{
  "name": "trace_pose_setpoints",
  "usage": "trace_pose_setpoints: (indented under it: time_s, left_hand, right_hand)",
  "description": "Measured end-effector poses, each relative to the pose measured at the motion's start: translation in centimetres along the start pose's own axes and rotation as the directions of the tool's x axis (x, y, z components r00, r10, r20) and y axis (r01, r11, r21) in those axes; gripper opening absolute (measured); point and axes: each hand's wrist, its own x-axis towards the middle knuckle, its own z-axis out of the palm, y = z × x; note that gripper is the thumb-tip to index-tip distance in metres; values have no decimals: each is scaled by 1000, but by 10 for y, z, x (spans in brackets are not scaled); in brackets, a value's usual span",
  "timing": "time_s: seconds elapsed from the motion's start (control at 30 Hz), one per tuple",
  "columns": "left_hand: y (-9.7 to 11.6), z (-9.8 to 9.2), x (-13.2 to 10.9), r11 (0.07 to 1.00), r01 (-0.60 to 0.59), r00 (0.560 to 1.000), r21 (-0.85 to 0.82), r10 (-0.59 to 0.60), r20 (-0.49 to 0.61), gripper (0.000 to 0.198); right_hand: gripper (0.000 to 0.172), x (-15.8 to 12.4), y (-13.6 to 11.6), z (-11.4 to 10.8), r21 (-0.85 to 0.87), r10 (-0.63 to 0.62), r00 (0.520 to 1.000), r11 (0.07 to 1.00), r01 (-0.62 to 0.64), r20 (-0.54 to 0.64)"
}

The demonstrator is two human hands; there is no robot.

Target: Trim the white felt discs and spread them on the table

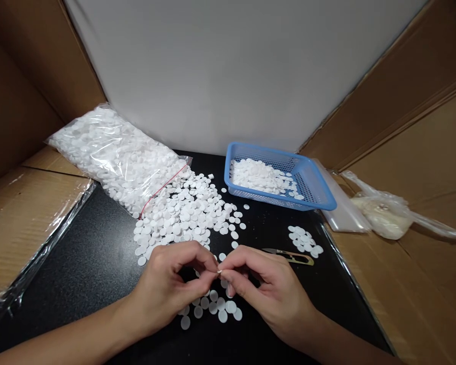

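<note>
A small white round disc (217, 272), flat and thin like a pressed pad, is pinched where the fingertips of both hands meet, near the middle of the black worktop (79, 263). Only its edge shows between the fingers. The left hand (171, 286) has a narrow grip, thumb and forefinger closed on the disc from the left; the right hand (264, 289) closes on it from the right in the same narrow pinch.

Just below the hands, on the near side, lies a small cluster of loose white discs (216, 306). Beyond the hands a broad heap of identical white discs (186, 210) spills from the mouth of a clear plastic bag (114, 154) packed with more, lying at far left. At far right a blue plastic mesh basket (311, 187) holds another layer of discs. A little pile of white discs (304, 241) sits near the basket, and a pair of metal thread snips (291, 256) lies just right of the right hand. Cardboard walls (414, 116) surround the worktop.
</note>
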Motion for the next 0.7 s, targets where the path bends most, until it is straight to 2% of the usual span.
trace_pose_setpoints:
  time_s: [0.23, 0.4, 0.6, 0.7]
  left_hand:
    - [1, -1, 2, 1000, 10, 1000, -25, -11, -18, 11]
    - [1, -2, 2, 995, 59, 998, -85, -60, -9, 10]
    - [0, -2, 1, 991, 86, 996, -106, -86, 2, 10]
    - [-1, -1, 0, 994, 61, 998, -89, -61, 5, 9]
  right_hand:
    - [17, 0, 2, -3, 81, 0, 1000, 997, -1, 20]
    - [18, 0, 2, -2, 126, 27, 999, 992, -30, 28]
    - [14, 0, 5, 0, 206, 85, 996, 975, -82, -4]
    - [8, 1, 5, 1, 166, 76, 996, 984, -68, -42]
